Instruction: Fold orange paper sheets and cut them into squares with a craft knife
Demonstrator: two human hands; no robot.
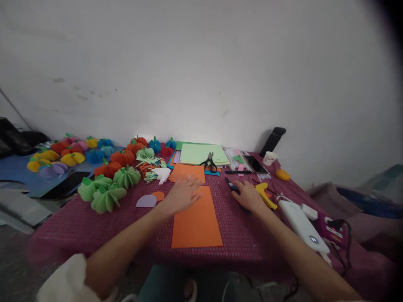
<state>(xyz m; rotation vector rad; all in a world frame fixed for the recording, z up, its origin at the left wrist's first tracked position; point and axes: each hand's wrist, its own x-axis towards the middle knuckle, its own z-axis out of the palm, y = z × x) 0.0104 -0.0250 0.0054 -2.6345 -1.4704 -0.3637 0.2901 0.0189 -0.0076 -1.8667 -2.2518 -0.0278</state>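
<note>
My left hand lies flat with its fingers stretched out, over the upper part of an orange paper sheet. A second orange sheet lies just beyond its fingertips. My right hand is closed over a long dark tool, shaped like a stapler, which lies on the table and is partly hidden under the palm. Right of that hand is a yellow tool, perhaps a glue gun. Half-round lilac and orange paper pieces lie left of my left hand.
Paper pumpkins in several colours crowd the left side. Scissors rest on stacked paper at the back. A phone, paper cup, white power bank and cabled power strip stand along the right.
</note>
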